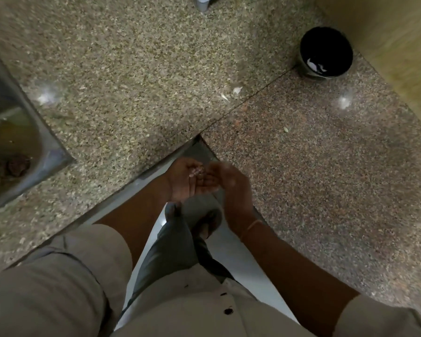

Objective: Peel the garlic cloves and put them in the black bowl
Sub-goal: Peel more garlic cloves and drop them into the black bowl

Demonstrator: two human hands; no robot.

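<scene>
My left hand (187,183) is turned palm up over the counter's inner corner, its fingers curled around a small pale garlic clove (196,171). My right hand (231,188) is blurred, and its fingertips reach in to the clove from the right; I cannot make out its grip. The black bowl (326,52) stands on the counter at the far right, by the wall, with a few white bits (316,66) at its bottom. Two pale garlic pieces (236,90) lie on the counter between my hands and the bowl.
A speckled stone counter (131,81) wraps around me in an L, with a seam running toward the bowl. A steel sink (15,142) is set in at the left. A yellowish wall (399,57) closes off the right side. My legs and the floor show below.
</scene>
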